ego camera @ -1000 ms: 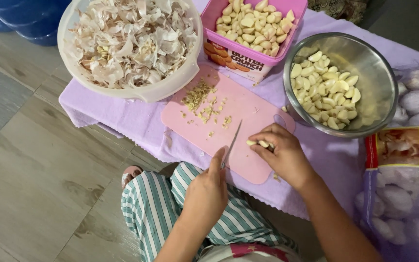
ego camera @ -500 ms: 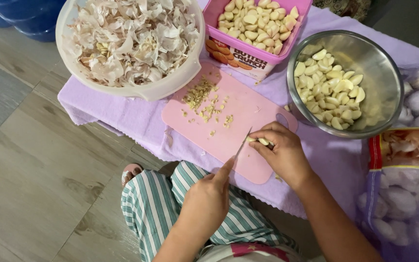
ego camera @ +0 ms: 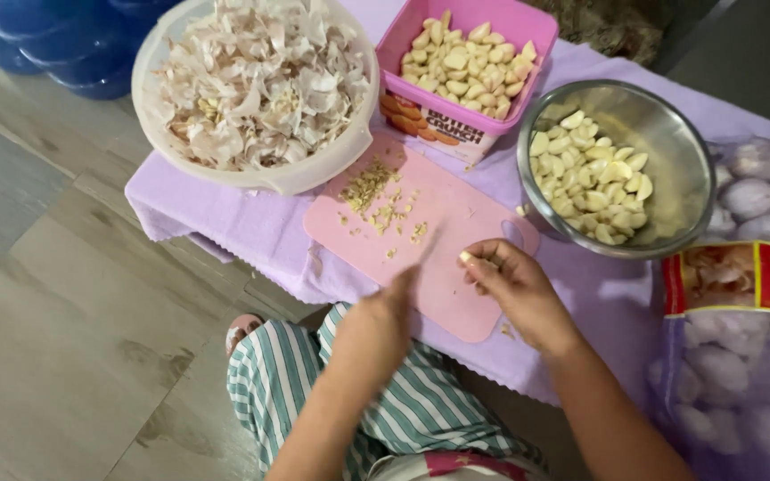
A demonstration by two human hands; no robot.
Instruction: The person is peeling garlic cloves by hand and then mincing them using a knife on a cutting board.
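A pink cutting board (ego camera: 456,223) lies on a purple cloth, with small garlic trimmings (ego camera: 380,200) scattered on its far left part. My right hand (ego camera: 514,289) rests on the board's right side and pinches a garlic clove (ego camera: 467,258) at its fingertips. My left hand (ego camera: 385,316), blurred, is at the board's near edge and grips a small knife (ego camera: 425,249) whose blade points up toward the clove.
A white tub of garlic skins (ego camera: 256,89) stands at the back left, a pink container of peeled cloves (ego camera: 465,58) behind the board, a steel bowl of cloves (ego camera: 612,169) at the right. Bags of whole garlic (ego camera: 741,347) lie far right. My striped trousers (ego camera: 296,392) show below.
The knife in my left hand has swung left, away from the clove, and is now blurred. My right hand has stayed on the board with the clove.
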